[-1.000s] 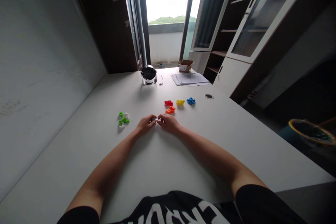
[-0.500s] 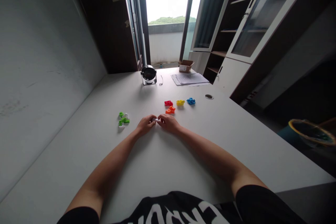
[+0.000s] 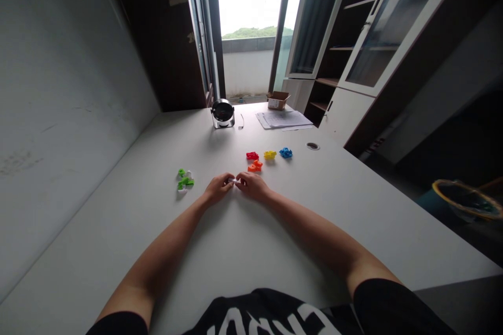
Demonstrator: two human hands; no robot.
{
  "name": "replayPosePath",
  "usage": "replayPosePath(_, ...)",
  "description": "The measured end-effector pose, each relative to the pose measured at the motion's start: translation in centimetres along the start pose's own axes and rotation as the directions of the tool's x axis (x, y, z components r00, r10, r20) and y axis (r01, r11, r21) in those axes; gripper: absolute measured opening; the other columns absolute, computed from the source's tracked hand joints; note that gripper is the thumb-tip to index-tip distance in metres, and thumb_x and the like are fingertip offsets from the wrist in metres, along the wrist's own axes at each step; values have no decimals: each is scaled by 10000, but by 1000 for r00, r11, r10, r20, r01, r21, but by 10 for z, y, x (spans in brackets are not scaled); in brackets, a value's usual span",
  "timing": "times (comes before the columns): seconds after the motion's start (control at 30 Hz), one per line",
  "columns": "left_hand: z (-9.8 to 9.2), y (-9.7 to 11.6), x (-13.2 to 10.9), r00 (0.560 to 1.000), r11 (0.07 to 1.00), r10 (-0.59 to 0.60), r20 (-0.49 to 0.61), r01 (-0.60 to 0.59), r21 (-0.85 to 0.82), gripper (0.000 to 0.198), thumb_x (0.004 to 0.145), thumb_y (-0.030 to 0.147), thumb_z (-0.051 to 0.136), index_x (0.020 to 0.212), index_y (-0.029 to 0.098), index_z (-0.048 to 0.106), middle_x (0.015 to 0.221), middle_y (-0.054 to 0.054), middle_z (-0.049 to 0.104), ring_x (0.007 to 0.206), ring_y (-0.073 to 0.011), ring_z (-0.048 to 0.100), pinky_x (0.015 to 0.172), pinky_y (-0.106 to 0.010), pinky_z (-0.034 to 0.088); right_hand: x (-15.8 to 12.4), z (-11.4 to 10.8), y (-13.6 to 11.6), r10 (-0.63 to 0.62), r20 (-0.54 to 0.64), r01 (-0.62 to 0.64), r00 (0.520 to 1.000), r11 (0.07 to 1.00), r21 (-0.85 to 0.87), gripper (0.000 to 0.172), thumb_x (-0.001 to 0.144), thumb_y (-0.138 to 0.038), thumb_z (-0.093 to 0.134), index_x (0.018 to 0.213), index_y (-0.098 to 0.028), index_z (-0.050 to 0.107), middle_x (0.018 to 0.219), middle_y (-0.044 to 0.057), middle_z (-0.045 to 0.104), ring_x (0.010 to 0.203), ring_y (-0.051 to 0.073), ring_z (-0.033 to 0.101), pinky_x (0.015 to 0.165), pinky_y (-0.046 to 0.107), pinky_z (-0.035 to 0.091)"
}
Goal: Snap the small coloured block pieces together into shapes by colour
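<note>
My left hand (image 3: 219, 188) and my right hand (image 3: 252, 186) meet over the middle of the white table (image 3: 231, 251). Between their fingertips is a small white piece (image 3: 234, 180), pinched from both sides; its exact shape is mostly hidden by the fingers. Just beyond my right hand lie orange pieces (image 3: 255, 166), with red pieces (image 3: 252, 155) behind them. Yellow pieces (image 3: 270, 155) and blue pieces (image 3: 286, 152) sit in separate small heaps further right. To the left of my left hand is a loose group of green pieces (image 3: 185, 183) mixed with white pieces (image 3: 188, 174).
A small black round fan (image 3: 222, 112) stands at the table's far side, a short cord (image 3: 241, 121) beside it. Papers (image 3: 285, 119) and an open cardboard box (image 3: 278, 100) lie at the back right. A round cable hole (image 3: 313, 146) is near the right edge. A wall borders the left.
Both hands stay in the same place with the white piece between them. The view has tilted very slightly; nothing on the table has visibly moved.
</note>
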State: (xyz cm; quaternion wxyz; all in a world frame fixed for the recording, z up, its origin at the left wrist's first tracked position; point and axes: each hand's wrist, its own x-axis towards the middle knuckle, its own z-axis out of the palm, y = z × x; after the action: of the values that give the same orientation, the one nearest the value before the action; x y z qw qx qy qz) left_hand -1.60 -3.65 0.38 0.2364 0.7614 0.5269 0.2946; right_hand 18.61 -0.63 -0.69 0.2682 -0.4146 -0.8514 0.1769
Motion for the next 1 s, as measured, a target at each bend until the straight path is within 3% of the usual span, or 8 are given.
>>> replayPosePath(1.0, 0, 0, 0, 1000, 1000, 17, -3, -17, -1, 236, 855, 276, 576, 1054, 217, 688, 838, 8, 682, 726, -136, 574, 691, -228, 434, -1, 1, 1, -17, -20, 18, 1000, 1000, 18, 123, 899, -325, 644, 958, -223, 678, 817, 4, 658, 704, 124, 546, 652, 231, 360)
